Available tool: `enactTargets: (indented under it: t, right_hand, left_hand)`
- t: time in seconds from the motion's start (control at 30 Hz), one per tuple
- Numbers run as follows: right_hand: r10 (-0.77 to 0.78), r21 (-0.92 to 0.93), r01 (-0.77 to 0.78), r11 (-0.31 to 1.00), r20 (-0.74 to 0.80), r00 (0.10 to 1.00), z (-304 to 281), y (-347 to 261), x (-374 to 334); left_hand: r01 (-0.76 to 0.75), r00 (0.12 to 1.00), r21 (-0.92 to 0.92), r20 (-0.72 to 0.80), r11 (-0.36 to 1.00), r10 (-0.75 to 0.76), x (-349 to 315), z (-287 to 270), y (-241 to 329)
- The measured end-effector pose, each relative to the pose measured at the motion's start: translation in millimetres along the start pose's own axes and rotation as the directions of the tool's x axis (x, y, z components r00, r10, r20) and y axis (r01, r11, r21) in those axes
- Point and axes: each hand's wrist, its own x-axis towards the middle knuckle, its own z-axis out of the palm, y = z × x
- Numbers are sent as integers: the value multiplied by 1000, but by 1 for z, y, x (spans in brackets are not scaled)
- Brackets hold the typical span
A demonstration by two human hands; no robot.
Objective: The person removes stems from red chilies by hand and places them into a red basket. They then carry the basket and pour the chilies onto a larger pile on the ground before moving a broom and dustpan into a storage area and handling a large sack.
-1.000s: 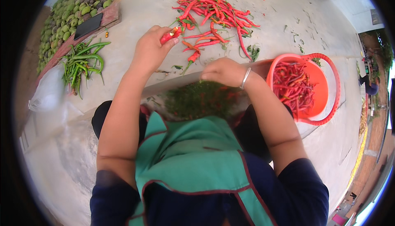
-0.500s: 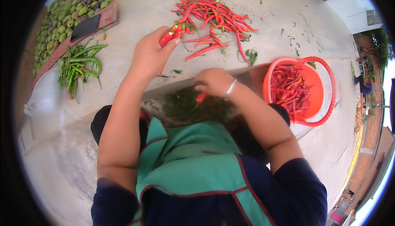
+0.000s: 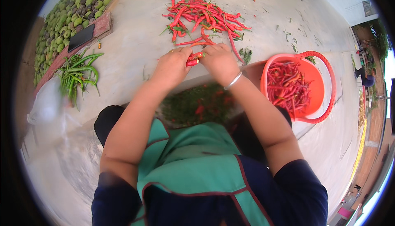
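Note:
My left hand (image 3: 175, 65) is closed around a few red chili peppers (image 3: 193, 60), whose thick ends poke out toward the right. My right hand (image 3: 222, 63), with a silver bangle at its wrist, meets it there, fingers pinched at a green stem of one chili. Just beyond both hands lies a loose pile of long red chilies (image 3: 201, 14) on the pale concrete. Below the hands, between my knees, is a blurred heap of green scraps with red bits (image 3: 197, 104). To the right stands a red bucket (image 3: 316, 88), partly filled with red chilies (image 3: 288, 88).
Green chilies (image 3: 80, 74) lie at left beside a white plastic bag (image 3: 45, 98). A dark flat phone-like slab (image 3: 81, 38) rests on a reddish ledge (image 3: 103, 24). Behind it are heaped green and dark round fruits (image 3: 70, 12). Leaf scraps dot the concrete.
My right hand has risen from above the scrap heap to meet the left at the chilies; a red piece near it then has left its fingers. My left hand has come lower and rightward.

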Motion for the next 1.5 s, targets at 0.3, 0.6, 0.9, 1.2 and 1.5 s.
enactTargets:
  t: [0.3,0.6,0.9,1.2,1.5]
  right_hand:
    - [92,393,-168,904,205,974,-39,-5,-28]
    - [185,835,-477,-275,532,826,-82,-12,8]
    - [-119,637,-364,680,585,802,-39,12,18]
    - [410,96,-409,908,9,912,37,39,19]
    - [501,531,-451,717,56,863,-23,-11,-6]
  left_hand:
    - [122,946,-241,323,963,-40,-7,3,11]
    - [535,818,-813,567,230,102,-14,-27,17]
    - [514,834,-812,397,277,-383,-17,-54,-12]
    - [448,762,-891,425,-77,-488,4,-18,-24]
    - [448,798,-891,436,-75,-415,27,28,4]
